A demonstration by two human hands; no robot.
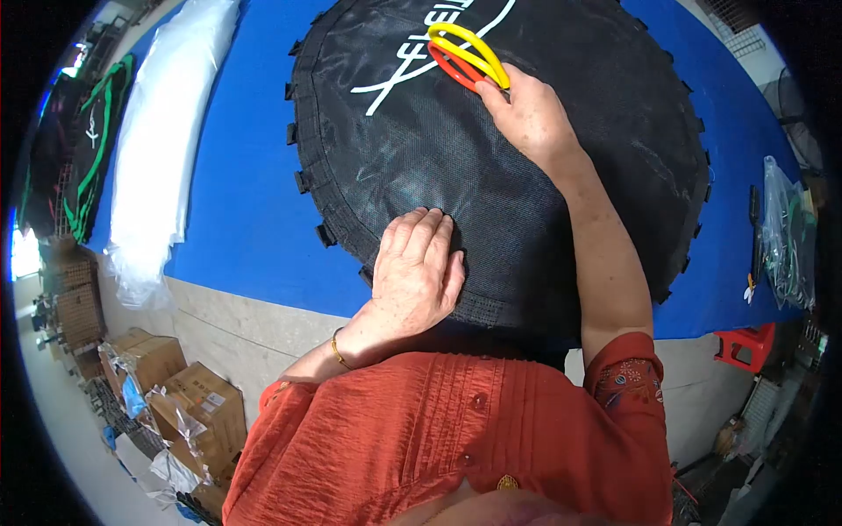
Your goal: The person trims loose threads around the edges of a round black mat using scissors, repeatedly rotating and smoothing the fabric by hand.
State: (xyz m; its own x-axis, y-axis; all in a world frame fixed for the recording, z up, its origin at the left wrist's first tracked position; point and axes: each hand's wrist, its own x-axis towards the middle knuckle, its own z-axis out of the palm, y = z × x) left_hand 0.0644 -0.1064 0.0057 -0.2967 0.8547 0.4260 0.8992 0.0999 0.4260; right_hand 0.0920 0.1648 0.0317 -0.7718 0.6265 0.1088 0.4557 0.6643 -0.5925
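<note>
A round black mesh sheet (526, 193) with dark tabs along its edge and white lettering lies on a blue-covered table (250, 175). My left hand (414, 267) rests on the sheet's near edge, palm down, its fingers stretched out side by side. Above the sheet's far part, my right hand (524, 105) is closed on yellow-and-red scissors, gripping the yellow handle (469, 53); a red loop (452, 66) shows beside it. Where the blades would be is hidden, so I cannot tell whether these are scissors or separate rings.
Clear plastic sheeting (162, 131) lies along the table's left side. At the right are a bagged item (785, 237) and a small tool (749, 289). A red stool (745, 346) stands below the right edge, cardboard boxes (206, 408) on the floor at left.
</note>
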